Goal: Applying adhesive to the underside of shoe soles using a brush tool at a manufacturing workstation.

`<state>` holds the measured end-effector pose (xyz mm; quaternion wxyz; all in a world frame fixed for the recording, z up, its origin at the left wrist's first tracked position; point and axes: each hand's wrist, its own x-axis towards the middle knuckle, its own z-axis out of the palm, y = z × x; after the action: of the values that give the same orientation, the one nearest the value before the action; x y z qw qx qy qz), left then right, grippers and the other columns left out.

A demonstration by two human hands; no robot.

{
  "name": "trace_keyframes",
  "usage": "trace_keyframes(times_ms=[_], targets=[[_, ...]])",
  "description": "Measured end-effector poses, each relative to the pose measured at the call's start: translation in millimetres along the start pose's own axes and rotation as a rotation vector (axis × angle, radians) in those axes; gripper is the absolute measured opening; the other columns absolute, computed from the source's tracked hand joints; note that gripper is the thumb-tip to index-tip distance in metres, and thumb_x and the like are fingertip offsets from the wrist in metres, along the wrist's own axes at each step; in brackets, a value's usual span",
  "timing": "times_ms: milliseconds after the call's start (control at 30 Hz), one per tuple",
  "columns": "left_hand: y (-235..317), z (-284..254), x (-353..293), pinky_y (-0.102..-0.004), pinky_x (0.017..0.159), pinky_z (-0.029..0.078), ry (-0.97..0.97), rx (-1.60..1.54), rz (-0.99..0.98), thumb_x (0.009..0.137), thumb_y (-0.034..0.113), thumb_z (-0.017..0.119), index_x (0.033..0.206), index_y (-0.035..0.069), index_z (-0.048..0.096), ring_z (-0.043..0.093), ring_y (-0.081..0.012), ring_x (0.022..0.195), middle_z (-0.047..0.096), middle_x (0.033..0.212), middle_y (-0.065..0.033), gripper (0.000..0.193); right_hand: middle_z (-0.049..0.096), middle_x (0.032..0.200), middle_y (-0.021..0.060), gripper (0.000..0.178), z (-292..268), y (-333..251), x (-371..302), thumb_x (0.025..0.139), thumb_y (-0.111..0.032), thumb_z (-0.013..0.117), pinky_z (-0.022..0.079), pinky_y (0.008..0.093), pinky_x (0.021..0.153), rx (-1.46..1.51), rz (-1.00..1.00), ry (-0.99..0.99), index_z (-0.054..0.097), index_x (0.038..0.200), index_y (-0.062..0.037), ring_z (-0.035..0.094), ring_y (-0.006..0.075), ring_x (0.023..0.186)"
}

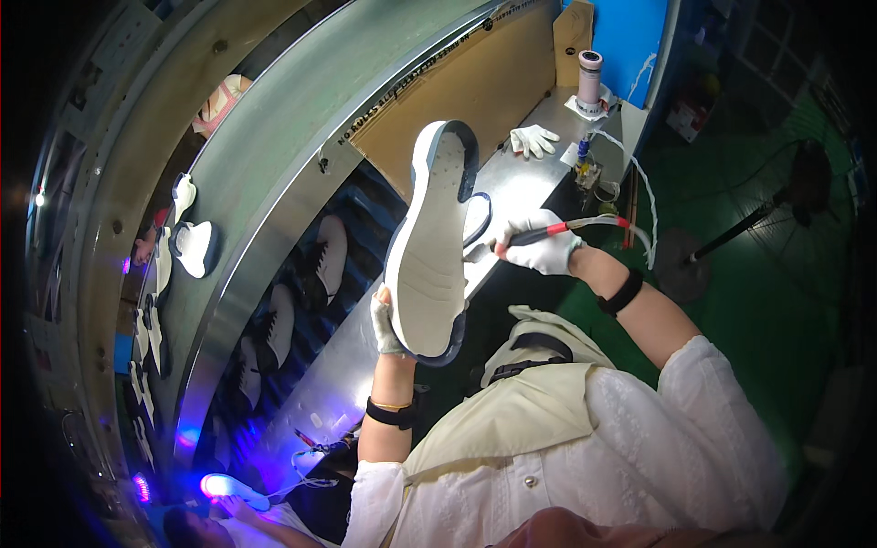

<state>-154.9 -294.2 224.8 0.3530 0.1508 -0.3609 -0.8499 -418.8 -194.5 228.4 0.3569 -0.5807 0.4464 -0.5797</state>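
My left hand [385, 321], in a white glove with a bare fingertip showing, grips a shoe sole [427, 247] near its lower end. The sole is tilted up, its pale inner face toward me and a dark navy wall around part of the edge. To the right of it, my gloved right hand [546, 253] is closed around a slim red and black tool [534, 236]. Hoses or cables trail from the tool's back end. Its tip is close to the sole's right edge; whether it touches I cannot tell. Another dark-rimmed curved piece [479, 217] shows behind the sole.
A loose white glove [533, 141] and a pink bottle [589, 78] are on the metal bench. Left, a green conveyor belt [274, 119] carries soles [195, 247]; several shoes [331, 256] are on the lower rack. A fan [804, 183] stands right. Another person's hand [239, 504] holds a lit sole lower left.
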Motion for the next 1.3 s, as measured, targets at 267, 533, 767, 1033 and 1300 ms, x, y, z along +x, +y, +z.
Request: trace_keyframes(times_ms=[267,533,767,1033,1300], targets=[[-6,-14,-6,-0.0499,0.088,0.05,-0.022,0.044,-0.028,0.08,0.046,0.055,0.13,-0.001,0.041,0.056,-0.0397,0.106,0.052,0.124,-0.0223,0.07,0.062,0.091,0.007,0.017,-13,-4,20,0.074,0.01,0.056,0.048,0.0275,0.076,0.076,-0.156,0.249,0.058,0.081,-0.0049,0.059,0.015,0.084],[-14,-33,-9,-0.0547,0.094,0.046,-0.045,0.076,-0.045,0.079,0.059,0.047,0.142,0.003,0.028,0.049,-0.0466,0.116,0.041,0.136,-0.0255,0.086,0.061,0.092,0.0074,0.015,-14,-17,19,0.076,0.008,0.059,0.049,0.028,0.076,-0.298,-0.352,0.344,0.059,0.08,-0.0063,0.061,0.0173,0.086],[-14,1,-13,-0.0575,0.096,0.044,-0.104,0.097,-0.019,0.078,0.065,0.048,0.146,0.004,0.023,0.045,-0.0491,0.121,0.038,0.14,-0.0258,0.095,0.063,0.086,0.0054,0.012,7,-25,4,0.079,0.003,0.065,0.05,0.0276,0.075,-0.192,-0.114,0.019,0.062,0.083,-0.0078,0.063,0.0155,0.082],[-29,54,-14,-0.061,0.1,0.038,-0.289,-0.171,-0.08,0.075,0.062,0.059,0.145,0.004,0.023,0.042,-0.0477,0.124,0.037,0.14,-0.0248,0.098,0.063,0.091,0.0023,0.015,21,-9,45,0.084,0.003,0.062,0.049,0.0219,0.071,0.455,-0.01,0.468,0.056,0.095,-0.0044,0.061,0.0086,0.077],[-48,62,-11,-0.0569,0.099,0.041,-0.224,-0.122,-0.035,0.073,0.066,0.059,0.146,0.007,0.024,0.047,-0.0417,0.122,0.039,0.14,-0.0217,0.1,0.065,0.078,0.0038,0.015,53,-22,66,0.08,-0.003,0.07,0.051,0.0227,0.067,0.591,-0.096,0.613,0.057,0.088,-0.0048,0.062,0.0084,0.07]])
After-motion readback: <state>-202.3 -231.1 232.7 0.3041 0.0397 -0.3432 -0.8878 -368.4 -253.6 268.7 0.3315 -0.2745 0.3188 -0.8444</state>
